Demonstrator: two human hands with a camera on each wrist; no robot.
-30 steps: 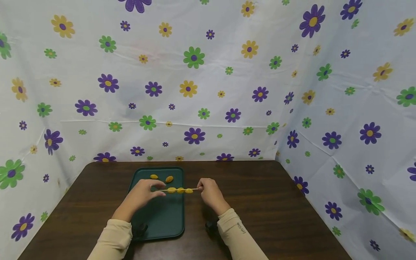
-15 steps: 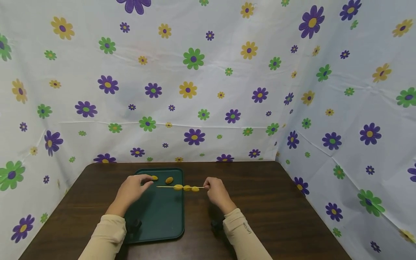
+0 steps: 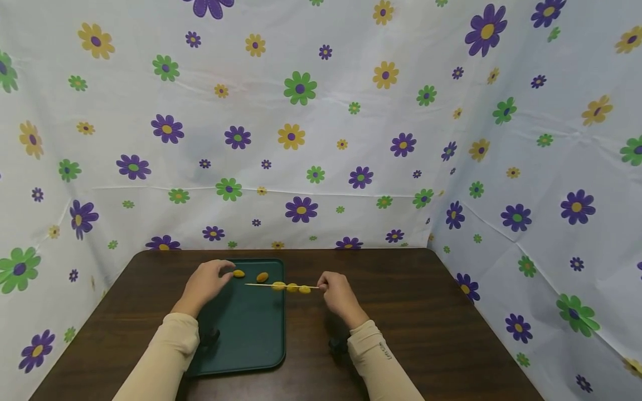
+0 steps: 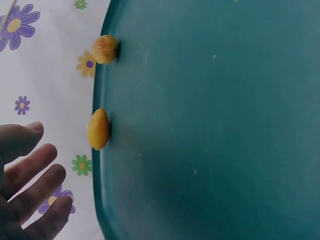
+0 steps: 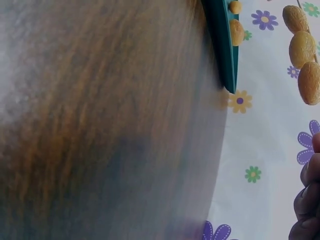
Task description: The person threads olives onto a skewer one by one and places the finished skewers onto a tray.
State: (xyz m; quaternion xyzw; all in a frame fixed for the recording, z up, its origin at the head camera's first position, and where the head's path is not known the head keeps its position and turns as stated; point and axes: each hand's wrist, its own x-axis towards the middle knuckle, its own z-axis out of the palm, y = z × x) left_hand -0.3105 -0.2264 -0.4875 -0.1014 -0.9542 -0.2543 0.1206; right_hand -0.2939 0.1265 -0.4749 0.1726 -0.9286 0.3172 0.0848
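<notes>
My right hand (image 3: pixel 341 294) pinches the right end of a thin wooden skewer (image 3: pixel 258 284), held level above the tray's right edge. Three small yellow oval fruits (image 3: pixel 292 288) are threaded on it, and its left tip is bare. In the right wrist view the threaded fruits (image 5: pixel 302 49) look wrinkled. My left hand (image 3: pixel 204 283) hovers over the tray's far left corner, thumb and fingers parted, holding nothing. Just right of its fingertips lies a loose yellow fruit (image 3: pixel 239 273). Another loose, browner fruit (image 3: pixel 262 277) lies to the right of that one.
The dark green tray (image 3: pixel 251 334) lies on the left part of a brown wooden table (image 3: pixel 401 323). White cloth (image 3: pixel 321 122) with printed flowers hangs behind and at both sides. Dark wrist devices (image 3: pixel 338 346) sit under the forearms.
My left hand has let go of the skewer and moved left and away towards the loose fruit. The skewer has shifted right and slightly farther away in my right hand.
</notes>
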